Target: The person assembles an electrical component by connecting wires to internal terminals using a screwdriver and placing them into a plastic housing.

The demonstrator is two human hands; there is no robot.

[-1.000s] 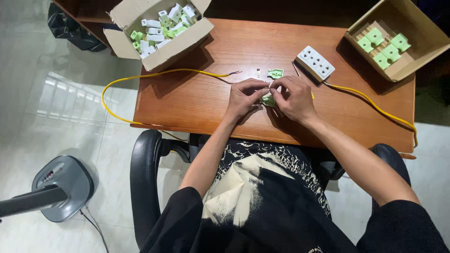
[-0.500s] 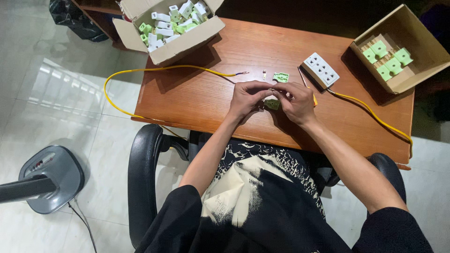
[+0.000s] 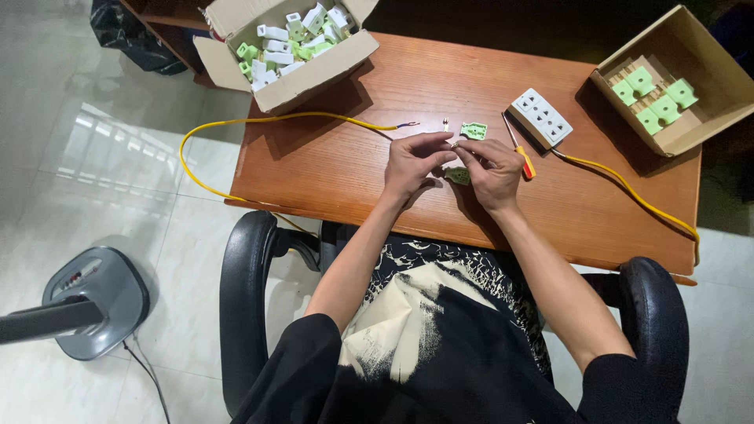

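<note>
My left hand and my right hand meet over the middle of the wooden desk. Their fingertips pinch a tiny metal part between them. A small green plug piece shows just below, against my right palm. Another green piece and a small brass pin lie on the desk just beyond my hands. A screwdriver with an orange handle lies beside my right hand.
A white socket block with a yellow cable lies at the right. A yellow wire with bare ends runs off the left edge. Two cardboard boxes hold green and white parts. A fan base stands on the floor.
My hands have lifted slightly and the fingertips have come together on the tiny part; the green piece now shows lower, by my right palm.
</note>
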